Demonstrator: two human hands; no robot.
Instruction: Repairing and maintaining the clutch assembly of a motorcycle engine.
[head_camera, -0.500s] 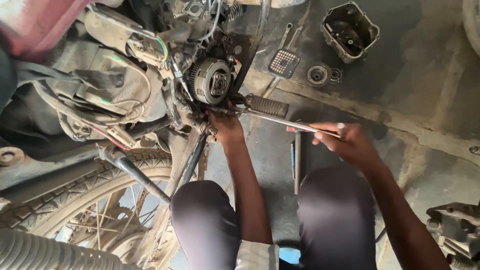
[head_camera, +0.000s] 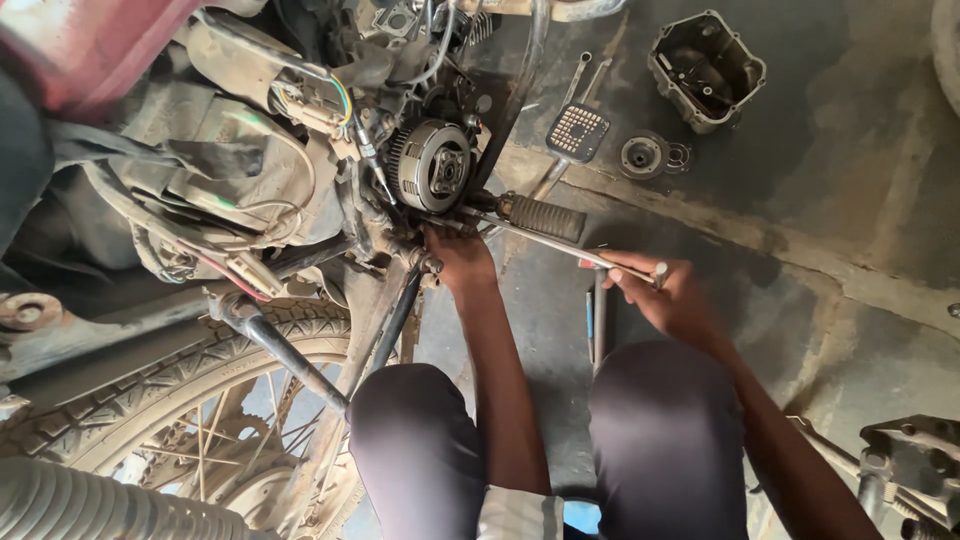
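I squat beside a motorcycle whose engine side is open, showing the round clutch assembly (head_camera: 432, 165). My left hand (head_camera: 458, 258) presses against the engine's underside just below the clutch, where the head of a long metal wrench (head_camera: 545, 238) sits. My right hand (head_camera: 668, 293) is closed around the far end of that wrench's handle. The ribbed footpeg (head_camera: 543, 216) juts out just behind the wrench shaft.
On the concrete floor lie a removed engine cover (head_camera: 706, 68), a small round part (head_camera: 643, 156), a gridded pedal pad (head_camera: 578, 132) and tools (head_camera: 598, 320) between my knees. The rear wheel (head_camera: 180, 400) is at lower left. Another metal assembly (head_camera: 915, 465) sits at lower right.
My right hand has lowered the wrench handle slightly; my left hand stays at the engine.
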